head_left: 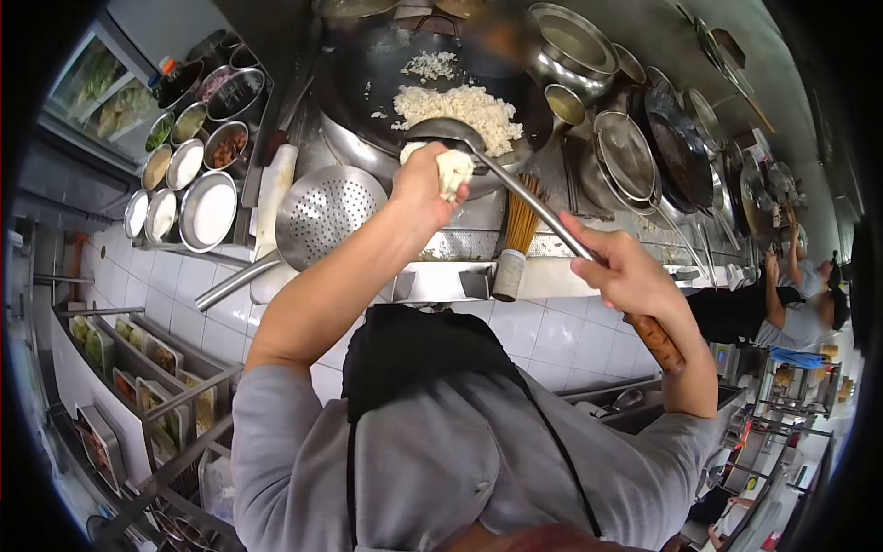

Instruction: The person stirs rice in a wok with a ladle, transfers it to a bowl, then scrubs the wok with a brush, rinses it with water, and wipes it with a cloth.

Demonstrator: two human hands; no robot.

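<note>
My left hand (425, 191) is closed around a bunched off-white cloth (454, 171) at the near rim of a large dark wok (345, 87). Whether the fingers also grip the wok's edge is hidden. My right hand (627, 269) is wrapped around the long handle of a metal ladle (543, 210), whose wooden end sticks out below the wrist. The ladle's bowl hangs over the near side of the wok, just beyond my left hand. White cooked rice (474, 115) lies in the wok, with a smaller clump farther back.
Left of the wok lies a perforated strainer (331, 213), beside metal bowls of seasonings (210, 212). A bamboo brush (521, 230) rests near the counter edge. Mesh strainers (627, 155) and another dark wok (679, 147) stand right. Another person (800, 294) is at far right.
</note>
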